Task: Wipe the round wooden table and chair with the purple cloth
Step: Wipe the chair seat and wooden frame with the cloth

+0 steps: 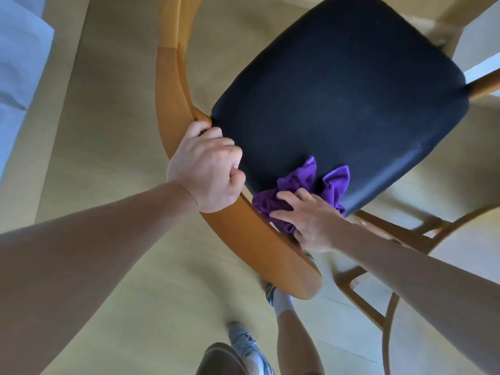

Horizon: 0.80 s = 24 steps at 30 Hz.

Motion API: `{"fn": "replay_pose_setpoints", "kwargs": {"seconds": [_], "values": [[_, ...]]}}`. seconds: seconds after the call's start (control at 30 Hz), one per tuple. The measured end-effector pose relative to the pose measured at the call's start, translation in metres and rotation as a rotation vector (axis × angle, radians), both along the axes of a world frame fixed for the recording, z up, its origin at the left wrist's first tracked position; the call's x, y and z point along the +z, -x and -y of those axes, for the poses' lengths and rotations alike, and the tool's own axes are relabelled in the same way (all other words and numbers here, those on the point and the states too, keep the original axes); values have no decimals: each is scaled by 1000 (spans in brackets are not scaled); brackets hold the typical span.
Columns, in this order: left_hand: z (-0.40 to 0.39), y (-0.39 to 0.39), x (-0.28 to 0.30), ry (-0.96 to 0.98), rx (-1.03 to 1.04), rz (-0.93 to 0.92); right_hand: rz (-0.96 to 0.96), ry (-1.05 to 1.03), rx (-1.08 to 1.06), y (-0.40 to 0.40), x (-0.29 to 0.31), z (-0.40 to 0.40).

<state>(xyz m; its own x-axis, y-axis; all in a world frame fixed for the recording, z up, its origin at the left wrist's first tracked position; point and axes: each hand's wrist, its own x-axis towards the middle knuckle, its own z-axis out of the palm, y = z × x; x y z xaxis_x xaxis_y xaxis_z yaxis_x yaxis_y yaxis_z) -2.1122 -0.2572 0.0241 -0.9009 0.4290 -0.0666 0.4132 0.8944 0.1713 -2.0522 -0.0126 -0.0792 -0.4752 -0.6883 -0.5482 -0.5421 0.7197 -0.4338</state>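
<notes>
While the left hand point(208, 169) grips the chair point(243, 234) backrest, the right hand point(311, 220) presses the purple cloth point(297, 182). Its fingers lie fairly straight on the cloth at the black seat's point(346, 98) edge.

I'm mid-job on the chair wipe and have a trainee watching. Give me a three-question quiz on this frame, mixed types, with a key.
1. True or false: the left hand holds the purple cloth.
2. Multiple choice: where does the cloth lie? A) on the floor B) at the near edge of the black seat, by the backrest C) draped over a chair leg.
3. Fill in: the left hand's grip is on the curved wooden ______ of the chair.

Key:
1. False. The right hand presses the cloth with spread fingers; the left holds none of it.
2. B.
3. Backrest.
</notes>
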Motion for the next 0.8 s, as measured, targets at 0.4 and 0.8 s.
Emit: {"fn": "replay_pose_setpoints", "kwargs": {"seconds": [0.4,0.8], "values": [[2,-1,-4,-14,-13,-24,-86,136,-778,19,13,-55],[-3,2,4,36,-71,25,51,-114,-495,-15,-9,3]]}}
